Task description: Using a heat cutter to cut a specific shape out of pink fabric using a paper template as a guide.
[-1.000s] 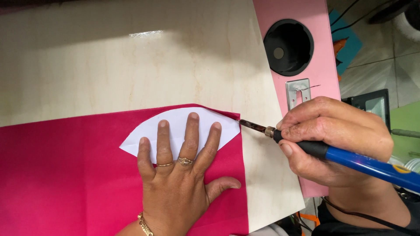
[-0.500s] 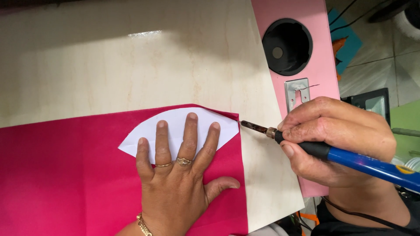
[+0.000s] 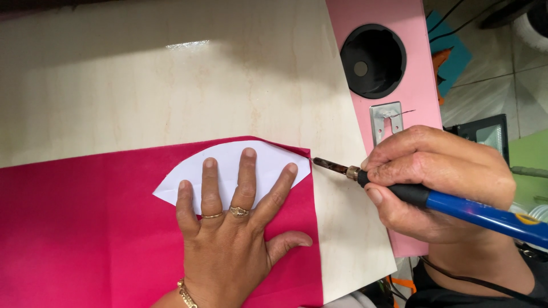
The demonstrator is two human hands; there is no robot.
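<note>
Since the earlier pictures almost nothing has shifted: only the metal tip of the soldering iron (image 3: 434, 197) has crept a touch closer to the right point of the white paper template (image 3: 228, 171), which stays where it was.

Taking that template as the landmark and going from left to right: it is a leaf-shaped piece with a curved upper edge, lying flat on the magenta fabric (image 3: 85, 228), which spreads out to its left and below it and ends in a straight edge just past the template's right point. The left hand (image 3: 231, 239) lies flat and open on top of the template, four fingers spread across the white paper and the thumb out on the fabric to the lower right; it pins the paper down and grasps nothing. Rings sit on two of its fingers and a bracelet on the wrist. Beneath both, and bare above the template, is the pale wooden board (image 3: 171, 85).

Right of the template, the iron's tip hovers over the bare board, just beside the paper's point; whether it touches the fabric edge I cannot tell. The right hand (image 3: 439, 182) is closed round the iron's black grip, its blue handle running off to the lower right. Above and right of the template lies a pink panel (image 3: 411, 23) with a round black hole (image 3: 373, 60) and a small metal bracket (image 3: 385, 120).
</note>
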